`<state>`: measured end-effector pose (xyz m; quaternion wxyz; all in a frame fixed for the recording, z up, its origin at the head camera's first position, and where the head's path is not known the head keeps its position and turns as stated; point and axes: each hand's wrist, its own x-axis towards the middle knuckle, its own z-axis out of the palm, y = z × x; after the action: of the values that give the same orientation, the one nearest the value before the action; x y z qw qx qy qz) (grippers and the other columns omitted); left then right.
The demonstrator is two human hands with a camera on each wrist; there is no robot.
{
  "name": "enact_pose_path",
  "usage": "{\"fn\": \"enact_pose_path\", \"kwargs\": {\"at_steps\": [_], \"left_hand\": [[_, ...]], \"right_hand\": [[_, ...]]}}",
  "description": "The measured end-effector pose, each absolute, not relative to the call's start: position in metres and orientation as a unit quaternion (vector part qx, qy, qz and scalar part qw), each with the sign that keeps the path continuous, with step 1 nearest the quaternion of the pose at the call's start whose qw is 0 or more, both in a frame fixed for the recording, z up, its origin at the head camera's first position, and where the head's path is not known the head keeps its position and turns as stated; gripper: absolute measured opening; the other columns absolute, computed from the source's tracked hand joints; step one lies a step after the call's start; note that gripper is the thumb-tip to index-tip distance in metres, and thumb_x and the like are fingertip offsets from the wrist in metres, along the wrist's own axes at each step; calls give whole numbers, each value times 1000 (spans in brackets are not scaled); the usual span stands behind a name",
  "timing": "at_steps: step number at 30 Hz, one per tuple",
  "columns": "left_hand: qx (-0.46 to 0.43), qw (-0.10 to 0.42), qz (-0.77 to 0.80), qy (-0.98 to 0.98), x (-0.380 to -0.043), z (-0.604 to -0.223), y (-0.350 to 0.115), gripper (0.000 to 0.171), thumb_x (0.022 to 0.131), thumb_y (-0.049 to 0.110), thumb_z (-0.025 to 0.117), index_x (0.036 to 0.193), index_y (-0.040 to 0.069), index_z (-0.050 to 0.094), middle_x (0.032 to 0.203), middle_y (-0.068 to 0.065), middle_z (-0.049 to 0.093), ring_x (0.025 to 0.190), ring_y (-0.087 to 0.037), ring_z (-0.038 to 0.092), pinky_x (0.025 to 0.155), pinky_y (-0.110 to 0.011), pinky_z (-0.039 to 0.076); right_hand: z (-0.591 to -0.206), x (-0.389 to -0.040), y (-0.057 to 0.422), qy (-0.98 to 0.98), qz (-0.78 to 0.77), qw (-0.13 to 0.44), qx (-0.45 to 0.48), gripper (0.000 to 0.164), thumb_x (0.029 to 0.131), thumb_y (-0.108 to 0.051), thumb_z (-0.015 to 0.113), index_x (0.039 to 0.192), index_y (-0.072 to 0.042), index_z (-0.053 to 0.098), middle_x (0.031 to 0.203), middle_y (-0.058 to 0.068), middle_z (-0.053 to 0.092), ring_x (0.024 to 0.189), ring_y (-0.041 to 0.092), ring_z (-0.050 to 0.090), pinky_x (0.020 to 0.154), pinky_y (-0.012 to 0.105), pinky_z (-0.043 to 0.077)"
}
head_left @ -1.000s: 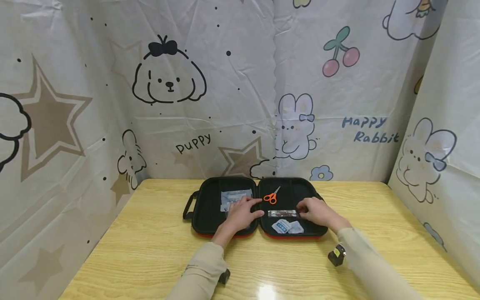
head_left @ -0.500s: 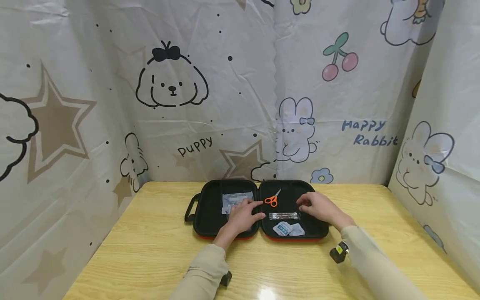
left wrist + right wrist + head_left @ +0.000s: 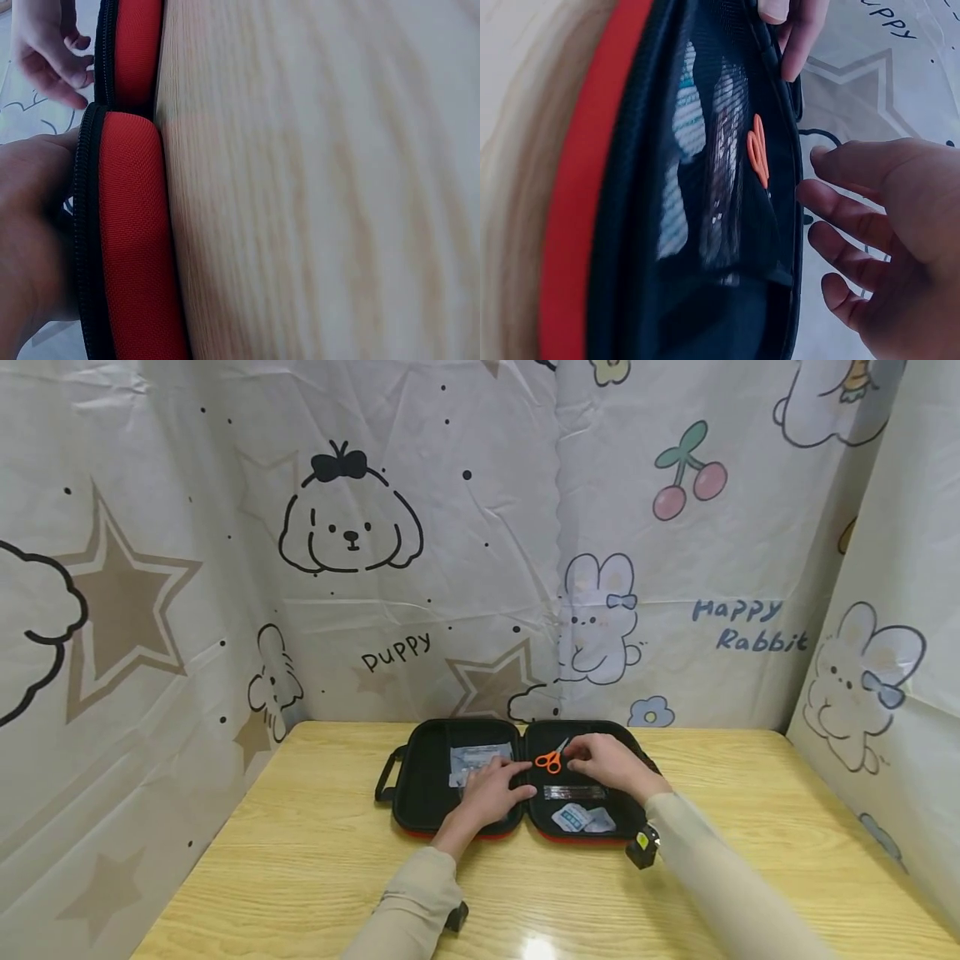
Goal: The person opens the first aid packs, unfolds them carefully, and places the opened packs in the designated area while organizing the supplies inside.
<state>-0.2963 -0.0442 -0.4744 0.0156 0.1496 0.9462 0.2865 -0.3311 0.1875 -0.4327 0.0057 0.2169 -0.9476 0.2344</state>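
Note:
An unzipped black case with red sides (image 3: 422, 781) lies spread flat on the table, its two halves side by side. My left hand (image 3: 486, 795) rests over the left half, fingers extended across a clear-and-white packet (image 3: 467, 757) and towards the hinge. Over the right half hovers my right hand (image 3: 606, 762), fingers loosely bent and holding nothing, its fingertips close beside the orange-handled scissors (image 3: 556, 757). Below the scissors are a shiny narrow packet (image 3: 574, 792) and small white-and-blue sachets (image 3: 572, 817). Fine mesh covers the sachets and narrow packet in the right wrist view.
A carry handle (image 3: 384, 775) sticks out from the case's left side. The light wooden table (image 3: 300, 860) ends at a printed curtain (image 3: 390, 602) behind and on both sides. Black wrist cameras (image 3: 642, 847) are strapped under both sleeves.
My right hand has moved left from the right part of the case to beside the scissors, after rising off the narrow packet's end. My left hand stays in place on the left half.

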Motion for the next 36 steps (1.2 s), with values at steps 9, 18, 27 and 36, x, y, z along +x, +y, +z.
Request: {"fn": "enact_pose_path", "kwargs": {"at_steps": [9, 18, 27, 36], "left_hand": [[154, 11, 277, 948, -296, -476, -42, 48, 96, 45, 62, 141, 28, 57, 134, -9, 53, 125, -31, 51, 107, -58, 30], [162, 12, 276, 947, -295, -474, -41, 48, 97, 45, 61, 142, 29, 56, 136, -8, 52, 127, -31, 51, 109, -60, 29], [162, 13, 275, 948, -296, -474, -43, 48, 97, 44, 61, 141, 29, 56, 136, -9, 52, 126, -31, 51, 110, -62, 27], [157, 14, 278, 947, -298, -477, -46, 48, 97, 45, 61, 142, 29, 56, 137, -8, 51, 127, -30, 50, 111, -61, 26]], "right_hand": [[-434, -345, 171, -951, 228, -16, 210, 24, 89, -11, 68, 111, -3, 72, 84, 1, 68, 75, 13, 59, 73, 35, 49], [-442, -359, 165, -951, 230, -71, 196, 23, 91, -14, 69, 112, -5, 71, 88, 2, 71, 76, 13, 61, 73, 33, 49], [-453, -366, 164, -954, 221, -100, 176, 46, 85, -25, 78, 126, -8, 66, 102, 8, 70, 87, 18, 61, 83, 40, 51], [-456, -369, 158, -959, 208, -95, 170, 38, 84, -22, 78, 118, -9, 67, 97, 6, 67, 80, 18, 58, 74, 33, 48]]}}
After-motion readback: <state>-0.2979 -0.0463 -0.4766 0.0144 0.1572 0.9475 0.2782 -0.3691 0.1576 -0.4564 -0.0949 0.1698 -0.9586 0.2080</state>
